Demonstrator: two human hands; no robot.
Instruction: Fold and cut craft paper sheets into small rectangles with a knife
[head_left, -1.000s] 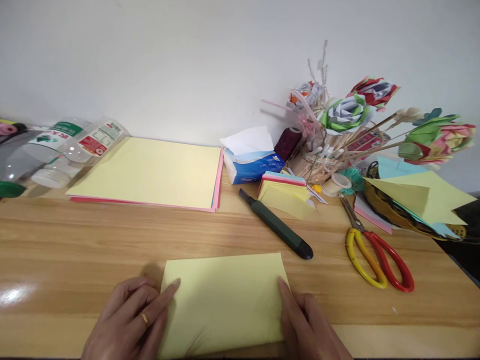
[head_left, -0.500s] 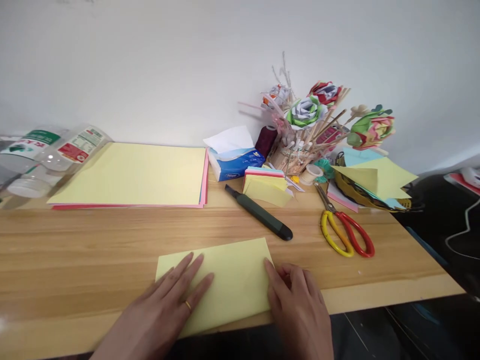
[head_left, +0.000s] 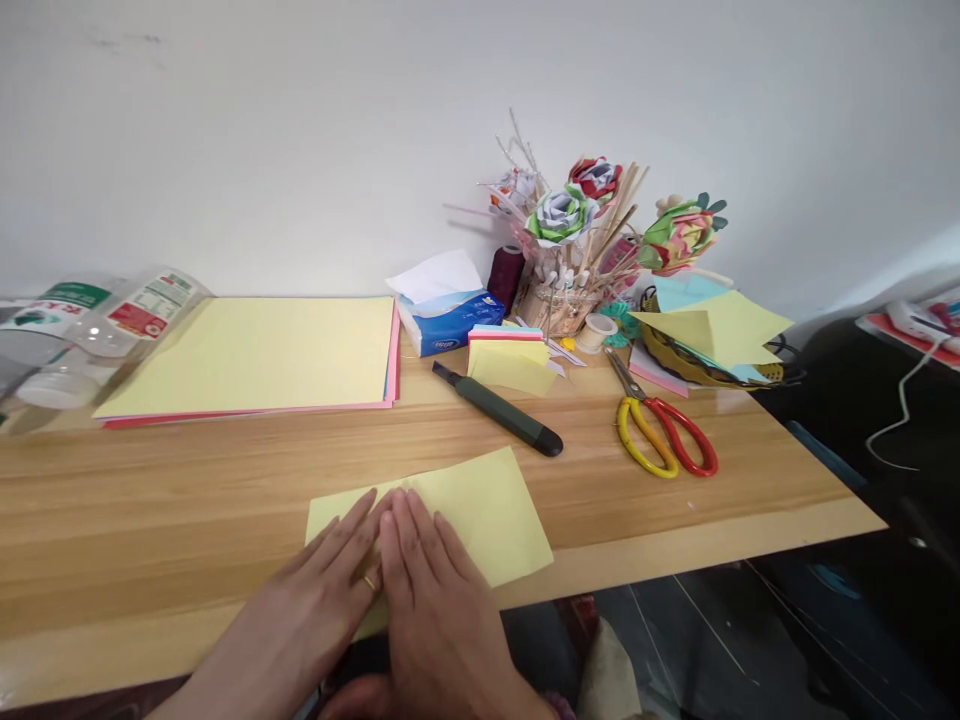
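While 2 hands lie on it in the head view, the yellow sheet (head_left: 491,515) sits toward 6 o'clock, on the table (head_left: 187,500) close to its near edge. The left hand (head_left: 322,590), with a gold ring (head_left: 370,582), rests palm down over the sheet's 8 o'clock part. The right hand (head_left: 435,600) is palm down over its 6 o'clock part. Both are unclenched, grasping nothing, fingers straight against the paper, and the fingertips come together near its middle.

Reading the clock from the sheet, with 12 toward the wall (head_left: 300,140), the knife (head_left: 499,410) lies at 1 o'clock, just beside it. Beyond the knife are coloured slips (head_left: 510,362) and a holder (head_left: 551,310) of sticks (head_left: 611,230) and paper flowers (head_left: 562,215). At 12 stands the tissue pack (head_left: 446,320), with a maroon spool (head_left: 506,275) behind its right end. The scissors (head_left: 632,388) lie at 2, handles toward the near edge; past them is a basket (head_left: 671,362) of papers (head_left: 735,315). Between 10 and 11 lies the yellow-topped stack (head_left: 255,355), and at 10, farther out, are clear bottles (head_left: 142,320).
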